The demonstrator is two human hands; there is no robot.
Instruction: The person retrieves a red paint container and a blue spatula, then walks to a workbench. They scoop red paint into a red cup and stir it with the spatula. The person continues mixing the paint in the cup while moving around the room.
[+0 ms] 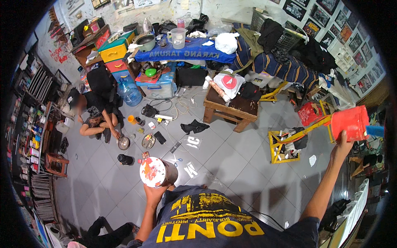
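My left hand [154, 194] grips a round paint tub [170, 172] from below, in front of my chest. Its white lid [153, 172] is smeared with red and orange paint. Out to the far right, my right arm is stretched forward, and my right hand [343, 145] is closed on the lower side of a red paint-covered container [350, 123]. A blue object [374, 131] shows at that container's right side; I cannot tell whether it touches. Below the red container stands a yellow metal frame [285, 145] with scraps piled inside.
A person [98, 112] sits on the floor at left, reaching toward a round dish [123, 143]. Near them lie a black bottle [125, 159], scissors [175, 160] and white cut-out sheets [190, 170]. A wooden table [231, 103] stands ahead; shelves [29, 136] line the left.
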